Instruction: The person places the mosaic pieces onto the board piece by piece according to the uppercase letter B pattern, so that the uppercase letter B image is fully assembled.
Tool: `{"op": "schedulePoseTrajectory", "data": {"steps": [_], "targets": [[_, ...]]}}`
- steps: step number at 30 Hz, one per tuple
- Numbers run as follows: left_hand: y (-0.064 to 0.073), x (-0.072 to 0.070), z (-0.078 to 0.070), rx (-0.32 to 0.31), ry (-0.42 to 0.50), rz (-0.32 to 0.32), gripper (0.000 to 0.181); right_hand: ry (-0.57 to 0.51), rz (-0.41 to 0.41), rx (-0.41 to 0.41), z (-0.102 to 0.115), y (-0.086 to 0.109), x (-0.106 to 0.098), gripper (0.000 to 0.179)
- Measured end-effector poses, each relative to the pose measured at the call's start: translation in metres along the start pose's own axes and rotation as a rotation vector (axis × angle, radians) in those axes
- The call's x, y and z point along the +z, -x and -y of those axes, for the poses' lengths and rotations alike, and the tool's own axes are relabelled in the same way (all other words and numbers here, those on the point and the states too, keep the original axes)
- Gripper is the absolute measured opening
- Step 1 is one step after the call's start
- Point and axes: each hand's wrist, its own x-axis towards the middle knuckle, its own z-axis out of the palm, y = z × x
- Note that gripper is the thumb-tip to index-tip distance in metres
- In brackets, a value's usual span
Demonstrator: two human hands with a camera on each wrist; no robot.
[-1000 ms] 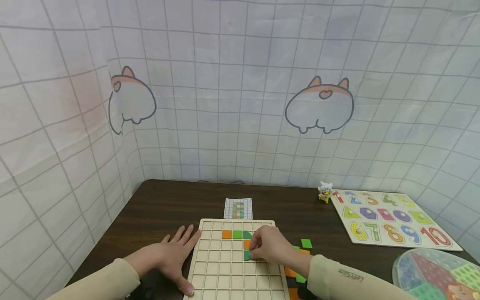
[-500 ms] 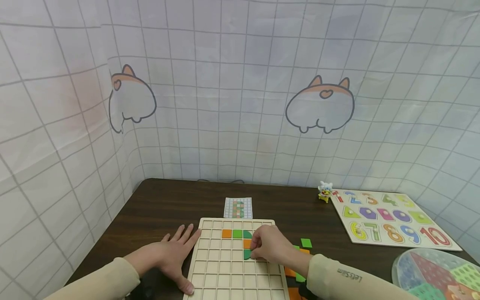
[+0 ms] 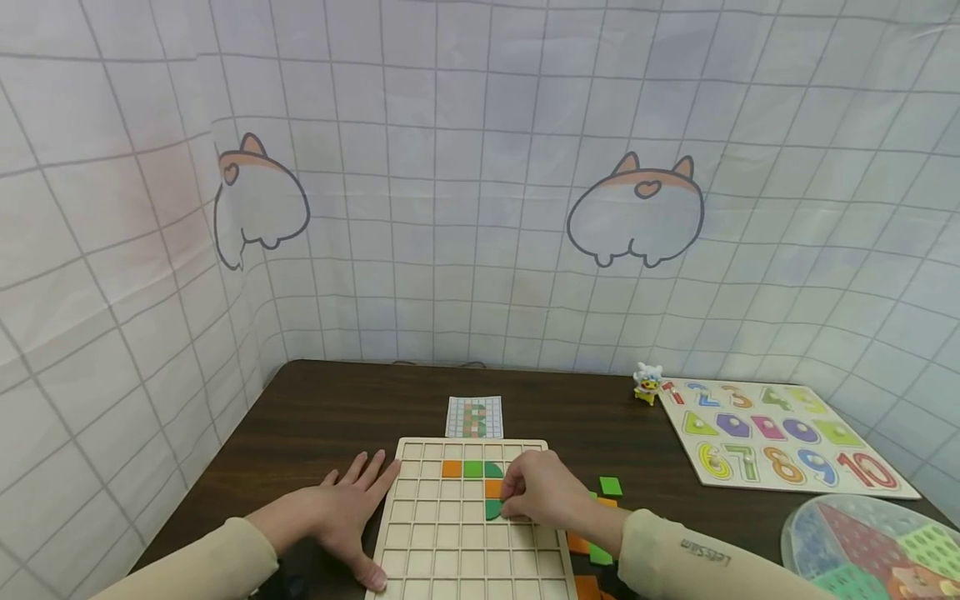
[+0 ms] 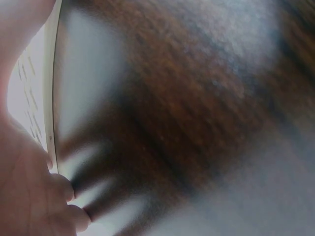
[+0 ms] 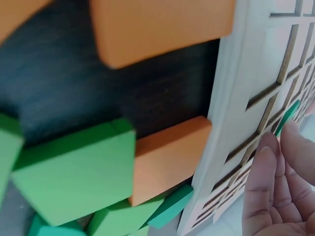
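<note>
A pale wooden grid board (image 3: 431,560) lies on the dark table. Near its top sit an orange square tile (image 3: 452,469), a light green square tile (image 3: 473,469) and a dark green curved-edge tile (image 3: 492,470). Below the curved one is another orange tile (image 3: 492,489). My right hand (image 3: 547,493) pinches a second dark green curved-edge tile (image 3: 492,509) at its right side, in the cell beneath; it also shows as a green tile (image 5: 288,118) at the fingertips. With fingers spread, my left hand (image 3: 341,512) rests along the board's left edge.
Loose orange and green tiles (image 5: 74,177) lie right of the board, partly under the right forearm. A small patterned card (image 3: 475,417) stands behind the board. Farther right are a toy figure (image 3: 647,383), a number puzzle board (image 3: 780,429) and a round clear-lidded box (image 3: 870,550).
The hands and tiles keep almost the same positions. Only a slight shift of the whole head view shows.
</note>
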Motion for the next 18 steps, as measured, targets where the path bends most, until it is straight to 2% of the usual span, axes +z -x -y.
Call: {"op": "schedulePoseTrajectory", "data": {"steps": [5, 9, 14, 18], "targets": [[-0.001, 0.001, 0.002, 0.005, 0.005, 0.003, 0.154, -0.009, -0.009, -0.014, -0.006, 0.009, -0.013, 0.012], [0.0, -0.001, 0.0, 0.006, 0.005, 0.005, 0.153, 0.003, -0.032, 0.013, -0.016, 0.015, -0.031, 0.008], [0.002, -0.003, -0.003, -0.002, -0.006, -0.003, 0.154, 0.037, -0.066, 0.08, -0.043, 0.02, -0.058, 0.005], [-0.002, 0.0, 0.002, 0.001, 0.0, 0.008, 0.154, 0.071, -0.09, 0.125, -0.069, 0.025, -0.074, 0.01]]}}
